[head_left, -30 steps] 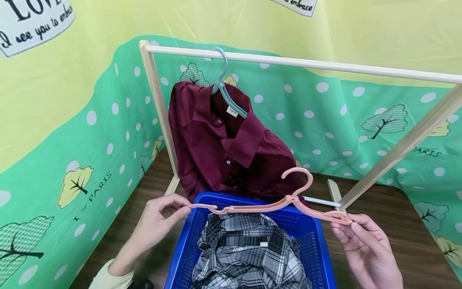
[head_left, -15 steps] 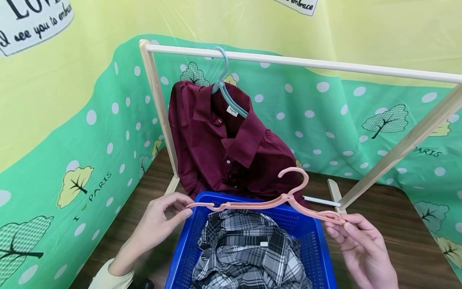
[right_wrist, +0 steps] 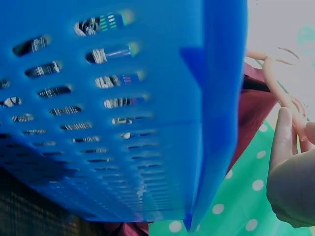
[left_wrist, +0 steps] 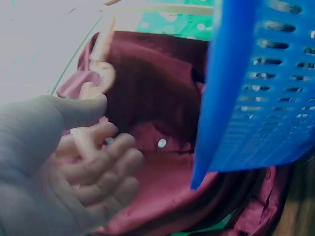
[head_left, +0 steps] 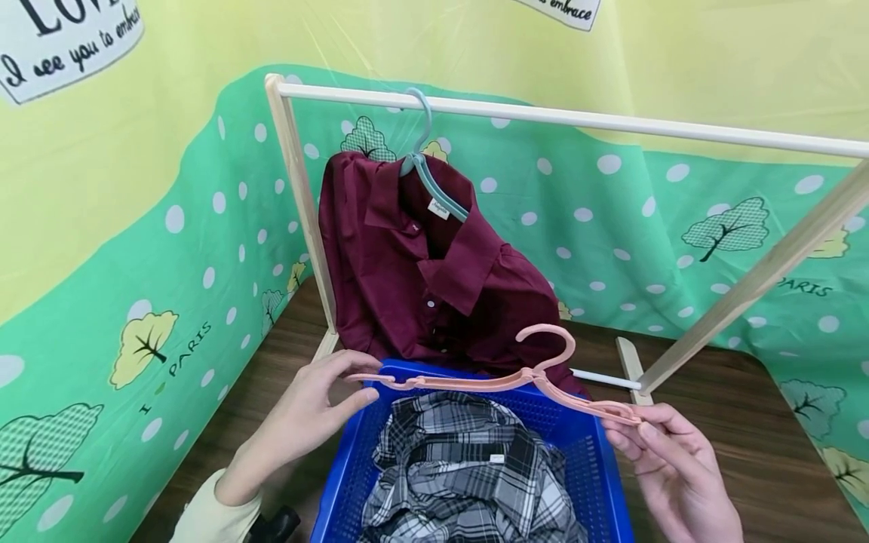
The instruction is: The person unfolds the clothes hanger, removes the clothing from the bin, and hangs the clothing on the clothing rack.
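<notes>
A pink clothes hanger (head_left: pixel 468 384) spans the air above the blue basket (head_left: pixel 613 490), hook up. My right hand (head_left: pixel 682 471) pinches its right end between thumb and fingers. Around its left end is my left hand (head_left: pixel 305 411), thumb and forefinger apart with a gap about the hanger; in the left wrist view the other fingers (left_wrist: pixel 98 172) bend loosely. A grey and black plaid shirt (head_left: pixel 468 490) lies crumpled in the basket, collar label showing. Behind, a maroon shirt (head_left: pixel 400 264) hangs tilted on a teal hanger (head_left: pixel 437 194).
The rack's white rail (head_left: pixel 577 118) crosses the back, between wooden posts (head_left: pixel 302 188). A patterned green and yellow cloth (head_left: pixel 231 188) surrounds the dark wooden table (head_left: pixel 753 452). Something black (head_left: pixel 274 524) lies by the left sleeve.
The pink hanger has shifted left and slightly down at its right end, with my right hand following. My left thumb and forefinger have parted from their pinch on its left end.
</notes>
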Demonstrator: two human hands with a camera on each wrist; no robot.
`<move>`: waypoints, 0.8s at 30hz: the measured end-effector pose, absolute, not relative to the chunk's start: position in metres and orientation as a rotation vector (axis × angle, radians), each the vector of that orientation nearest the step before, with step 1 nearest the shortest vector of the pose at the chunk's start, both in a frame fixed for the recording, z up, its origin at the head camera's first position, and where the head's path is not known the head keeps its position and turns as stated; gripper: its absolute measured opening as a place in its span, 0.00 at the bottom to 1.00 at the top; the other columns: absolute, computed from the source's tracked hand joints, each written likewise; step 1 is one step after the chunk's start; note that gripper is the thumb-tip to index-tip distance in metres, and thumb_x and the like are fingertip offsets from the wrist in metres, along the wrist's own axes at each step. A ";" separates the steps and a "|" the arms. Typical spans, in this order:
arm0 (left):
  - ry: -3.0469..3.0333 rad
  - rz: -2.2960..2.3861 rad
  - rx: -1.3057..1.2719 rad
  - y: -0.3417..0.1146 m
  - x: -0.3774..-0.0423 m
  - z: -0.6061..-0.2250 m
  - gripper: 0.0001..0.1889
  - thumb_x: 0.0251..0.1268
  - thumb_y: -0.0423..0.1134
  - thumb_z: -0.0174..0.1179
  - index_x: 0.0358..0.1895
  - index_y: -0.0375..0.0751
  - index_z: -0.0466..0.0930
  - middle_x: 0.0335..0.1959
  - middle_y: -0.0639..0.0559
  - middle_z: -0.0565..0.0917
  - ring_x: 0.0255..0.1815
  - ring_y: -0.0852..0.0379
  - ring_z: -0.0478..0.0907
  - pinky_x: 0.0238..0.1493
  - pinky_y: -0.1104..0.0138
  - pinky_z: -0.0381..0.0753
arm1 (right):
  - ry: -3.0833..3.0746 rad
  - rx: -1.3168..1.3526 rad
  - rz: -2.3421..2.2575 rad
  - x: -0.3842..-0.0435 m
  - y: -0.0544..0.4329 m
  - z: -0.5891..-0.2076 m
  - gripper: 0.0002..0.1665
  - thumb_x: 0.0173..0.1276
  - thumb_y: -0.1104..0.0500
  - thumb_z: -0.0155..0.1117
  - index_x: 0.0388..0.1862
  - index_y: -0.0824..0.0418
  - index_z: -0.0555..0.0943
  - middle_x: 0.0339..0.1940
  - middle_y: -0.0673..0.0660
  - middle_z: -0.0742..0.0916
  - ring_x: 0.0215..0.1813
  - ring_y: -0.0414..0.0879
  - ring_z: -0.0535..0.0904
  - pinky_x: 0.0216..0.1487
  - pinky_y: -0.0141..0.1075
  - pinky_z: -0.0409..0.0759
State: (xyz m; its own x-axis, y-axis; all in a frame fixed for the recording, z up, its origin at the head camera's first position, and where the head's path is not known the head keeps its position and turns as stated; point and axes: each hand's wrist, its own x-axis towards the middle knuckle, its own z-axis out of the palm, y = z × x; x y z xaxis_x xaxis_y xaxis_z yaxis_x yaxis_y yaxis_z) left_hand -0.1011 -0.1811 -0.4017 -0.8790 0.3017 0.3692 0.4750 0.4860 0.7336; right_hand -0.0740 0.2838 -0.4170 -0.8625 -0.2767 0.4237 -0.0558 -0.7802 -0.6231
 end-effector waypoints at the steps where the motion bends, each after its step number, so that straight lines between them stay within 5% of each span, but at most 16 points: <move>1: -2.524 -1.354 -0.696 -0.179 -0.101 -0.401 0.16 0.75 0.34 0.74 0.61 0.47 0.87 0.54 0.55 0.91 0.53 0.57 0.91 0.57 0.57 0.90 | 0.972 -0.779 -2.740 -0.074 0.283 -0.417 0.35 0.85 0.79 0.20 0.68 0.80 0.78 0.65 0.75 0.87 0.66 0.64 0.88 0.70 0.47 0.84; 11: -2.305 -1.576 -0.839 -0.160 -0.104 -0.393 0.13 0.71 0.28 0.75 0.53 0.46 0.91 0.48 0.53 0.93 0.44 0.59 0.90 0.45 0.66 0.92 | 1.097 -0.722 -2.659 -0.070 0.280 -0.418 0.35 0.86 0.78 0.23 0.67 0.74 0.82 0.65 0.69 0.88 0.68 0.59 0.88 0.70 0.44 0.83; 17: -2.303 -1.417 -0.835 -0.161 -0.106 -0.394 0.14 0.65 0.30 0.80 0.48 0.54 0.95 0.41 0.62 0.92 0.34 0.64 0.83 0.26 0.70 0.77 | 1.064 -0.662 -2.632 -0.070 0.278 -0.419 0.35 0.86 0.79 0.24 0.68 0.75 0.81 0.65 0.70 0.88 0.69 0.59 0.87 0.70 0.46 0.82; 24: -2.268 -1.368 -0.830 -0.162 -0.107 -0.394 0.15 0.63 0.29 0.81 0.46 0.55 0.96 0.39 0.66 0.91 0.27 0.67 0.76 0.24 0.72 0.72 | 1.197 -0.706 -2.577 -0.071 0.280 -0.417 0.35 0.85 0.80 0.23 0.69 0.75 0.80 0.67 0.70 0.88 0.69 0.58 0.87 0.69 0.46 0.84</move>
